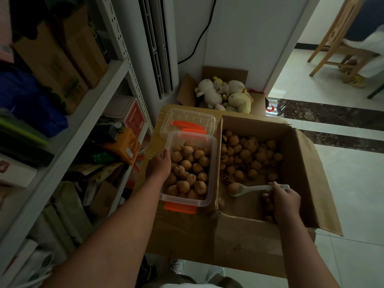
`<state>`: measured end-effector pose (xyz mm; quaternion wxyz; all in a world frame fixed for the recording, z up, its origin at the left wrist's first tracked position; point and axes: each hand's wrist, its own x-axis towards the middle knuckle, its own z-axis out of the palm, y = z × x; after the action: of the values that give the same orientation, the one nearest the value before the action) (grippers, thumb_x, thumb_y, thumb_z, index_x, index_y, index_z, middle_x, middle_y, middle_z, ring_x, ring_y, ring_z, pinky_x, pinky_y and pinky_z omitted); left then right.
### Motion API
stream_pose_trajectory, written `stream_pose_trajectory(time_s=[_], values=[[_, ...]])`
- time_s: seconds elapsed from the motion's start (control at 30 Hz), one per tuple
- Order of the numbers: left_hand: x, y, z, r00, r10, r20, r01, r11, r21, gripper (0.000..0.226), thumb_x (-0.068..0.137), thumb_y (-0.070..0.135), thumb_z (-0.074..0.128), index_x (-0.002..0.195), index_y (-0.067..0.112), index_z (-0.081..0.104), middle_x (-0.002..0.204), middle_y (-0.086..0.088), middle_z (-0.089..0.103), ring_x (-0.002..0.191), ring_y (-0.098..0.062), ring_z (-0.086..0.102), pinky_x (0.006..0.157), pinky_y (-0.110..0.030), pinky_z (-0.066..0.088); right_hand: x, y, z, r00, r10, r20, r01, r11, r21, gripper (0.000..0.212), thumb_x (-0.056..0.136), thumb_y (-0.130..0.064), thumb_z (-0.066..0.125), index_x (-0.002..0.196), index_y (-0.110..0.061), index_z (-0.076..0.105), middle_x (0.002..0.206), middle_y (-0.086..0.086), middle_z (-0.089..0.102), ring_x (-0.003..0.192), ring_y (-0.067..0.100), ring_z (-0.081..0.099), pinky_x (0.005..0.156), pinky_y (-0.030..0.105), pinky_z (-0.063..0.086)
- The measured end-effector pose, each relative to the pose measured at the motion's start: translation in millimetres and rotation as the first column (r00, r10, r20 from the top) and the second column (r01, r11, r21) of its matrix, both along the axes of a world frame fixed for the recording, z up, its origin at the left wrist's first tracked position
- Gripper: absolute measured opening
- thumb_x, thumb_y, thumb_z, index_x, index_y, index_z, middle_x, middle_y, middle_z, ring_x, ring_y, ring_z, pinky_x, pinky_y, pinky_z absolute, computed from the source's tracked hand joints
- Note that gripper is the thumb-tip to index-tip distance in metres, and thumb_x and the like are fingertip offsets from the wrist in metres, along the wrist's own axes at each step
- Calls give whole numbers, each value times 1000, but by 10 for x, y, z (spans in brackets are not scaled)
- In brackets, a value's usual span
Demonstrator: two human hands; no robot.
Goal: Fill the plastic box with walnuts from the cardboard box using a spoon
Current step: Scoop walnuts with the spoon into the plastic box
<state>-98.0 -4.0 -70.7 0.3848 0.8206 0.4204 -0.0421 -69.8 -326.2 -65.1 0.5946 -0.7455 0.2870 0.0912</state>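
clear plastic box (212,169) with orange clasps (180,208), tan-brown walnuts (188,169), brown cardboard box (307,173), pale spoon (252,189)

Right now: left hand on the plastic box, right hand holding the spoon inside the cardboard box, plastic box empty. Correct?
No. The plastic box is not empty: the head view shows it nearly full of walnuts. The rest stands: left hand holds its rim, right hand holds the spoon inside the cardboard box.
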Motion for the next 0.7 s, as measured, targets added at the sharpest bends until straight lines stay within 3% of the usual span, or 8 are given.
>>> stream_pose_trajectory(time_s=[0.33, 0.57, 0.7], values=[[4, -13, 22, 1000, -14, -3, 14, 1000, 8, 60, 100, 51, 20, 127, 11, 56, 129, -15, 56, 117, -33, 51, 89, -37, 39, 5, -23, 111, 999, -43, -29, 47, 978, 204, 18, 93, -26, 55, 101, -11, 61, 74, 6, 59, 64, 17, 54, 55, 31, 41], [14, -12, 15, 1000, -3, -10, 3, 1000, 2, 60, 100, 51, 21, 128, 11, 55, 129, -16, 55, 117, -34, 51, 91, -38, 40, 71, 64, 391, 993, -41, 112, 3, 945, 328, 21, 94, -21, 54, 105, -5, 62, 76, 4, 56, 60, 11, 51, 57, 24, 41], [12, 3, -7, 1000, -5, 2, 5, 1000, -7, 60, 99, 51, 20, 126, 13, 57, 124, -14, 58, 113, -32, 54, 87, -38, 41, 118, 144, 600, 977, -15, 211, -54, 947, 317, 18, 94, -23, 54, 98, -9, 65, 73, 3, 57, 58, 9, 52, 53, 19, 43]])
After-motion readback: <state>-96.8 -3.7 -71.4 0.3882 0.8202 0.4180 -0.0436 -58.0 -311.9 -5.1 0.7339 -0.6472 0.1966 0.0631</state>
